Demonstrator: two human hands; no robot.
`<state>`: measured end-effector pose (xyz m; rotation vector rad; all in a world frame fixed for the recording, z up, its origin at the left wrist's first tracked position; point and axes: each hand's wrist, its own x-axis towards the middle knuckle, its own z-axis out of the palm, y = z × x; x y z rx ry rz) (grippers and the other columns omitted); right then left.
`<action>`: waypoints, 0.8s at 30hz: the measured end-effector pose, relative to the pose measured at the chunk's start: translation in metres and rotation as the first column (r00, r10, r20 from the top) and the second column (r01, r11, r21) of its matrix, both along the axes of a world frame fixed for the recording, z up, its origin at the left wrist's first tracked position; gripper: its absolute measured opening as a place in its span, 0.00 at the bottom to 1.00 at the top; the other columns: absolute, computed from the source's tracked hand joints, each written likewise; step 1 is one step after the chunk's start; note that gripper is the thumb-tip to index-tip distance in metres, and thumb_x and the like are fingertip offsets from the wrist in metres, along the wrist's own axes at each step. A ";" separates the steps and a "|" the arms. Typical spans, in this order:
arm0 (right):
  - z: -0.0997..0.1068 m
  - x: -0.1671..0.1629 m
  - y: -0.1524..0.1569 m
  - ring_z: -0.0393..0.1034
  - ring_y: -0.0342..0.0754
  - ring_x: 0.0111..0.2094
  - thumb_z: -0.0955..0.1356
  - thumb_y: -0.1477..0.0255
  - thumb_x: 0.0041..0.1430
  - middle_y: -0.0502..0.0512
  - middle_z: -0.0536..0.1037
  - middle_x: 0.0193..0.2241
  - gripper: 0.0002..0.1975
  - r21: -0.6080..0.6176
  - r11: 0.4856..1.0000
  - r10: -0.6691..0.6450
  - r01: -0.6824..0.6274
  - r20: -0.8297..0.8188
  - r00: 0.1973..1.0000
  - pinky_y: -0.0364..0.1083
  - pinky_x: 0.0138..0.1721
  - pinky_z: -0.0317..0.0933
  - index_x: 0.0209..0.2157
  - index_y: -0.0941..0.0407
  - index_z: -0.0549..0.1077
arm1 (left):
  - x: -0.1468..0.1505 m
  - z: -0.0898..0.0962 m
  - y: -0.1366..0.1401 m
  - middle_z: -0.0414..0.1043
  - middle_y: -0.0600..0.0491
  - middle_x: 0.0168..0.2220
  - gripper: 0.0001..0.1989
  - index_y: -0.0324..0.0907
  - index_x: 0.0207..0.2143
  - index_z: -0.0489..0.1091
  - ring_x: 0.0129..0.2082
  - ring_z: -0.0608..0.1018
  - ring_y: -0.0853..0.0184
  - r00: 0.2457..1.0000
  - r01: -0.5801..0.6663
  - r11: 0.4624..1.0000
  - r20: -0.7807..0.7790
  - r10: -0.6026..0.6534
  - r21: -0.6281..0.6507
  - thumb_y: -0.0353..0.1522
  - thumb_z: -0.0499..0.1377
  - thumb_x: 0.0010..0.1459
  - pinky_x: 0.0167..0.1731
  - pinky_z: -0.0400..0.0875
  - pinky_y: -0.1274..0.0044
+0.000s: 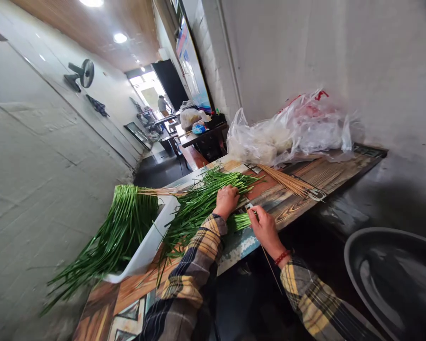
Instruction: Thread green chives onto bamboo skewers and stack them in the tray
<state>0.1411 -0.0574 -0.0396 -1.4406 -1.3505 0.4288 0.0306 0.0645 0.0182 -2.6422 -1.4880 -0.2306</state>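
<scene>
The right grip (266, 231) pinches a thin skewer (271, 269) beside the cut ends of green stalks (195, 199). At its ten o'clock, the left grip (227, 201) curls over them; whether it clamps any, I cannot tell. The stalks lie heaped toward ten on the tabletop (287, 209). Outward: a skewer bundle (283, 180) at one, plastic bags (287, 135) at twelve, a white tray (155, 239) at nine, a dark basin (383, 270) at four.

Green stalks (202, 194) fill the centre, beside a white tray (151, 241); below, plaid sleeves (184, 279) in yellow, black and grey; right, a brown wood-grain tabletop (324, 175).
</scene>
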 end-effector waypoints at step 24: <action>0.003 0.005 0.001 0.75 0.50 0.40 0.59 0.65 0.66 0.56 0.80 0.39 0.15 0.121 0.991 0.068 -0.061 -0.049 0.997 0.46 0.41 0.65 0.42 0.55 0.74 | -0.019 -0.016 -0.056 0.74 0.50 0.32 0.09 0.38 0.34 0.76 0.32 0.73 0.70 0.536 0.340 0.879 0.837 0.113 -0.336 0.33 0.59 0.55 0.32 0.66 0.80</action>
